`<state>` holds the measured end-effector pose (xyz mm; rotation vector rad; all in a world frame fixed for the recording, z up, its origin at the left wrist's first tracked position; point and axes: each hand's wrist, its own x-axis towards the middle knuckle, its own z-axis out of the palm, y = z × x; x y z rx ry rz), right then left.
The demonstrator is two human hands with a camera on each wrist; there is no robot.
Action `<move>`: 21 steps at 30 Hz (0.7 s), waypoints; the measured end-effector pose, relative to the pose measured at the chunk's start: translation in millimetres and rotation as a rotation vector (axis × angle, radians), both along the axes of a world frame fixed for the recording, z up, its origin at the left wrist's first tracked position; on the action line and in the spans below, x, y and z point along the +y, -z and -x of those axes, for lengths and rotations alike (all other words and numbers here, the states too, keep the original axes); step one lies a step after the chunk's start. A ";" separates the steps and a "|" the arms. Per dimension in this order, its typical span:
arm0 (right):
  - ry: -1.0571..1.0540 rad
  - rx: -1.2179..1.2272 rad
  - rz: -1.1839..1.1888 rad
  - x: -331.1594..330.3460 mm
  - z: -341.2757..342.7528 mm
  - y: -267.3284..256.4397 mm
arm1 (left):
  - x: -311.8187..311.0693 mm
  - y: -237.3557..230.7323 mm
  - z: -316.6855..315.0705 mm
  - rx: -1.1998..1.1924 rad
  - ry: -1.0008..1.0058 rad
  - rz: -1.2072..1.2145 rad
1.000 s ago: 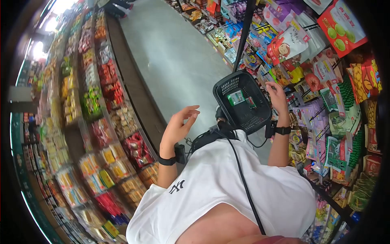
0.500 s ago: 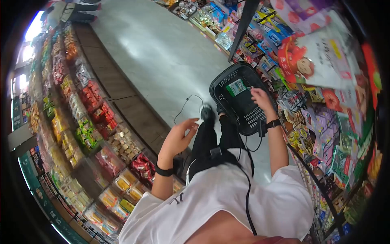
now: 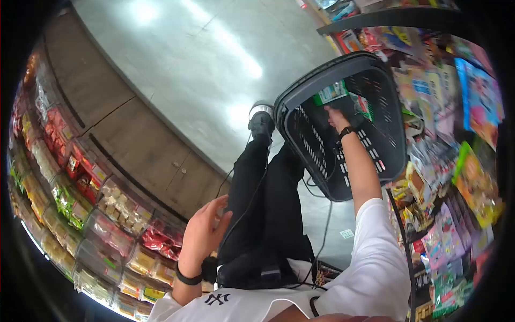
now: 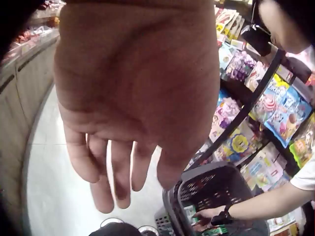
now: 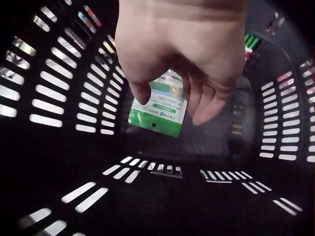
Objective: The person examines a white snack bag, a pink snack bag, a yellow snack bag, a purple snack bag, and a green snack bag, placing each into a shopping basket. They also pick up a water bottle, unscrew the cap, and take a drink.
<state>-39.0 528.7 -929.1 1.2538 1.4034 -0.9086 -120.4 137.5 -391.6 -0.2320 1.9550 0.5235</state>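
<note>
My right hand (image 3: pixel 338 119) is down inside a black plastic basket (image 3: pixel 301 86), close over a flat green-and-white packet (image 3: pixel 331 93). In the right wrist view the packet (image 5: pixel 155 120) lies on the basket's bottom. My thumb is at its left edge and the loosely bent fingers are on its right, with part of the packet hidden under the hand. Beside it in the basket is a smaller packet with green and red (image 3: pixel 363 106). My left hand (image 3: pixel 201 233) hangs by my left thigh with relaxed fingers, holding nothing.
Shelves of hanging snack bags (image 3: pixel 475 96) stand close on the basket's right. Bins of wrapped sweets (image 3: pixel 120 204) line the left side above a brown base (image 3: pixel 134 123). The grey aisle floor (image 3: pixel 177 59) runs between them. A thin cable (image 3: pixel 324 241) hangs by my legs.
My right hand has moved from beside the basket's right rim, over it, and down inside toward the green-and-white packet. My view has tipped down and closer to the basket. The left hand stays relaxed.
</note>
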 end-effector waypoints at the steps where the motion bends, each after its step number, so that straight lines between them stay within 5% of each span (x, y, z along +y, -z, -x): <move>1: 0.059 0.016 -0.038 -5.3 7.6 16.7 | 0.6 16.6 2.6 0.028 0.008 -0.007; 4: 0.363 0.192 -0.172 -21.5 -6.0 76.5 | 8.1 54.3 9.6 0.013 0.002 0.005; 8: 0.598 0.068 -0.255 -14.5 -3.3 142.4 | 8.3 83.8 6.1 -0.042 0.048 -0.011; 11: 0.523 0.340 -0.300 -11.5 -15.6 173.8 | 12.4 81.4 7.0 -0.047 0.106 -0.041; 12: 0.622 0.202 -0.203 -11.4 -3.0 144.4 | 15.2 75.7 8.3 -0.042 0.112 -0.047; 15: 0.743 0.340 -0.067 -20.3 -35.5 166.8 | 21.0 48.4 7.4 0.028 0.151 -0.084; 16: 0.782 0.395 -0.029 -13.4 -28.2 134.2 | 24.5 34.6 7.7 0.065 0.170 -0.103; 17: 0.570 0.504 -0.180 -17.8 -30.4 93.9 | 30.7 18.4 11.3 0.067 0.170 -0.137; 18: 0.683 0.616 -0.146 -28.4 -12.5 8.4 | 38.4 -0.6 14.0 0.074 0.169 -0.169; 21: 0.240 0.391 -0.233 -18.1 -5.7 -95.5 | 56.5 -66.2 17.4 0.107 0.164 -0.261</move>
